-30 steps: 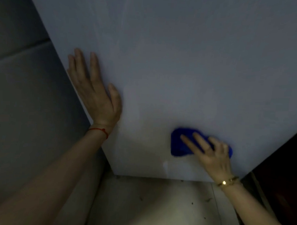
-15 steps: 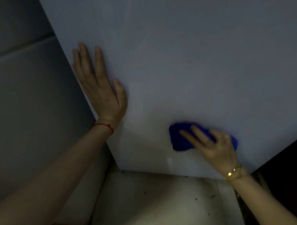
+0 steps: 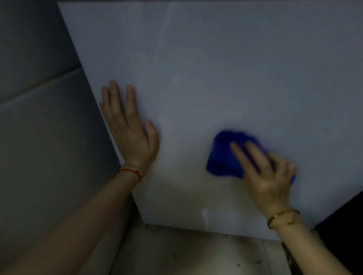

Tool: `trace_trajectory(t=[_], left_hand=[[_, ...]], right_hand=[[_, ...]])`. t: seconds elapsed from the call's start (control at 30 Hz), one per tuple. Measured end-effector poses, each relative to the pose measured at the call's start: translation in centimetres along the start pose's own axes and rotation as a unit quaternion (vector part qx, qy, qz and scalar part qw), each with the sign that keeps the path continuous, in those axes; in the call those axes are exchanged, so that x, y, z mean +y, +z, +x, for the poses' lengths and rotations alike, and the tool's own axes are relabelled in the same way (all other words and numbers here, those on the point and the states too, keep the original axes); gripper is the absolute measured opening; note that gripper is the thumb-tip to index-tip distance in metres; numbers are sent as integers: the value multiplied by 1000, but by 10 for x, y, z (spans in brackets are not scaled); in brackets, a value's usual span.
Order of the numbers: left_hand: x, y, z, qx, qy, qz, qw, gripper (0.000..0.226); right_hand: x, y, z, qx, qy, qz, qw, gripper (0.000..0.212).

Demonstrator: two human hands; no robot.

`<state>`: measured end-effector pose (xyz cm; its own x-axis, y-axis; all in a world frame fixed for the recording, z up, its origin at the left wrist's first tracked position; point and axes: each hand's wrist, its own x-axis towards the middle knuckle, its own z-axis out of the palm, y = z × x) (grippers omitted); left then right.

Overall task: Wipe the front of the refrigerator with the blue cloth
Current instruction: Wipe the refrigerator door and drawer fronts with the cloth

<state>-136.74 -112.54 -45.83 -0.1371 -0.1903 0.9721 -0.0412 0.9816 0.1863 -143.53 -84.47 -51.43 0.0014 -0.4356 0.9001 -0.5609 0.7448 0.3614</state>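
The pale front of the refrigerator [image 3: 230, 67] fills most of the head view, seen from above and close. A bunched blue cloth [image 3: 223, 157] is pressed against its lower half. My right hand [image 3: 265, 173] lies flat over the cloth's right part with fingers spread, holding it against the door. My left hand [image 3: 129, 131] rests flat and open on the door near its left edge, fingers pointing up. Part of the cloth is hidden under my right hand.
A grey wall [image 3: 32, 132] stands close to the left of the refrigerator. Below the door's bottom edge lies a light tiled floor [image 3: 193, 257] with small dark specks. A dark gap [image 3: 348, 225] runs along the refrigerator's right side.
My right hand has slid the blue cloth upward along the door. The view has tilted so more of the door's upper part shows. My left hand stays pressed on the door.
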Motion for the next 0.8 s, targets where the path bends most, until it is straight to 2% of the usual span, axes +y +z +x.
trace_trajectory(t=[0.1,0.17,0.23,0.3,0.37,0.43,0.47,0.53,0.6,0.7,0.8], left_hand=[[0,1,0,2,-2,2,1000,55],[1,1,0,0,-7,-1,1000,54],[2,1,1,-7,-12,-1,1000,55],[2,-1,1,-12,-13,3,1000,57],[4,-2,2,-18,-11,9,1000,59],[5,-3,3,-23,-11,15,1000,61],[5,-3,4,-24,-12,20,999,61],[5,-3,5,-22,-15,30,999,62],[6,-3,4,-22,-16,28,999,62],[7,-4,3,-27,-26,18,999,61],[8,-4,4,-27,-24,9,999,56]], right_hand=[[6,9,83,127,105,3,986,53],[-16,17,120,150,99,-6,984,50],[-43,18,115,118,11,-6,993,47],[-53,15,75,54,-81,11,995,43],[-44,8,34,-5,-104,10,994,42],[-25,-4,19,-23,-56,0,998,45],[-14,-8,26,-8,-15,-4,1000,49],[5,-8,73,64,83,1,994,56],[11,-1,134,135,128,6,983,56],[-25,6,165,144,53,6,988,47],[-56,8,118,70,-59,23,996,39]])
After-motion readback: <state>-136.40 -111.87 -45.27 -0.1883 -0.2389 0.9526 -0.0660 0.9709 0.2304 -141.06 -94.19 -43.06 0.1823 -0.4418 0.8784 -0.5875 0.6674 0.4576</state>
